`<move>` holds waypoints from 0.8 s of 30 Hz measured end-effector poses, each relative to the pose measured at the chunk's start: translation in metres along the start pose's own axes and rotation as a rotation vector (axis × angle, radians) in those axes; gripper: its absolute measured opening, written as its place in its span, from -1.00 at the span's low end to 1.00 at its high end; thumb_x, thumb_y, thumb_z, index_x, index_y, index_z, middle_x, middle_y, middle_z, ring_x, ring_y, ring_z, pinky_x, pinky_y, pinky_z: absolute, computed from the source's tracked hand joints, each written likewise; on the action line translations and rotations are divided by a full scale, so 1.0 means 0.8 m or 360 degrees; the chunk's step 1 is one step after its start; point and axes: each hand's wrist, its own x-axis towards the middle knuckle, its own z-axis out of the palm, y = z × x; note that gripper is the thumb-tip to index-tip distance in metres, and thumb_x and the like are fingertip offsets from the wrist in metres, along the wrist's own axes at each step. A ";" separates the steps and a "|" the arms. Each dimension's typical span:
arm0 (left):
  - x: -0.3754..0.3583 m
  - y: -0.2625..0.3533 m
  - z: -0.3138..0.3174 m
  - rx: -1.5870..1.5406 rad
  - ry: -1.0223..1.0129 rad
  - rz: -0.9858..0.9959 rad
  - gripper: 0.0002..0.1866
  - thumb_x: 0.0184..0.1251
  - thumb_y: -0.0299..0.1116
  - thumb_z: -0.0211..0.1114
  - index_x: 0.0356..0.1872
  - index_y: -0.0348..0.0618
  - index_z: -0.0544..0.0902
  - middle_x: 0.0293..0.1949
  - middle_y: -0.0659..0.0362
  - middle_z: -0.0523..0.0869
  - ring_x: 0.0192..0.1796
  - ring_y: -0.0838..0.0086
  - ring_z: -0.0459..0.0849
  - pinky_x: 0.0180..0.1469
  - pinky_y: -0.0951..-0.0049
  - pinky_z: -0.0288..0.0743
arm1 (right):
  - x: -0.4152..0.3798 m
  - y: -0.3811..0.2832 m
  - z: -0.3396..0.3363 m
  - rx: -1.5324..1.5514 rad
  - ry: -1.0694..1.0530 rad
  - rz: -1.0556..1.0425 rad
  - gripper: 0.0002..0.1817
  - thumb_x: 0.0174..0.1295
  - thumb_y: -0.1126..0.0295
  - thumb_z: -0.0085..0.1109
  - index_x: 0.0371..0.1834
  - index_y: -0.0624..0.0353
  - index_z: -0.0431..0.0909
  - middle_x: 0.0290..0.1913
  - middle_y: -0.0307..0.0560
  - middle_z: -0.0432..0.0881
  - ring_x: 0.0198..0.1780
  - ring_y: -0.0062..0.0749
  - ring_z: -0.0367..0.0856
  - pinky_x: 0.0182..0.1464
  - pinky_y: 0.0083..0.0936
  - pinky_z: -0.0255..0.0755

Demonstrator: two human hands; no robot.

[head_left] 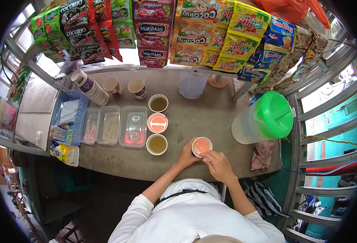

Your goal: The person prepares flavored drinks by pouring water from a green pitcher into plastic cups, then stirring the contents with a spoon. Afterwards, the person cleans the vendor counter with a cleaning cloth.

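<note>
My left hand [186,155] wraps round the side of a paper cup [202,146] holding a pink drink, near the table's front edge. Over the right part of its rim, my right hand [218,165] is closed in a pinch; what its fingers hold, perhaps a thin stirrer, I cannot make out. To the left stand three filled paper cups in a column. The far cup [158,103] and the near cup [157,144] hold a greenish-brown drink. The middle cup [157,122] has an orange-pink drink with a bright reflection on it.
Clear plastic boxes [133,126] and a blue basket [71,117] are at left, below stacked paper cups [90,88]. A green-lidded jug [249,124] and a checked cloth [263,156] are at right. Drink sachets [154,34] hang across the back.
</note>
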 end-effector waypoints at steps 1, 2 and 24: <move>0.000 0.002 0.000 -0.0008 0.0002 -0.0010 -0.05 -0.22 -0.29 0.69 0.31 -0.19 0.38 0.13 -0.10 0.63 0.18 0.02 0.62 0.19 0.15 0.53 | 0.001 0.000 -0.002 0.0008 0.0010 -0.0015 -0.78 0.43 0.31 0.01 -0.08 0.14 0.62 -0.10 -0.07 0.65 -0.08 -0.15 0.60 -0.11 -0.28 0.33; 0.001 0.003 0.000 0.0003 0.0007 -0.0003 -0.05 -0.22 -0.29 0.69 0.31 -0.19 0.37 0.13 -0.10 0.63 0.18 0.02 0.62 0.19 0.15 0.53 | 0.001 0.000 -0.003 0.0017 0.0020 -0.0025 -0.78 0.42 0.30 0.02 -0.08 0.13 0.62 -0.14 -0.09 0.65 -0.11 -0.17 0.60 -0.13 -0.28 0.32; 0.003 -0.001 -0.001 0.0048 -0.0039 0.0085 -0.02 -0.24 -0.33 0.70 0.32 -0.24 0.35 0.12 -0.12 0.62 0.16 0.02 0.64 0.18 0.17 0.55 | 0.016 0.004 -0.004 0.0018 0.0363 0.0111 -0.77 0.41 0.28 0.07 -0.15 0.13 0.69 -0.29 -0.08 0.67 -0.25 -0.17 0.60 -0.22 -0.29 0.31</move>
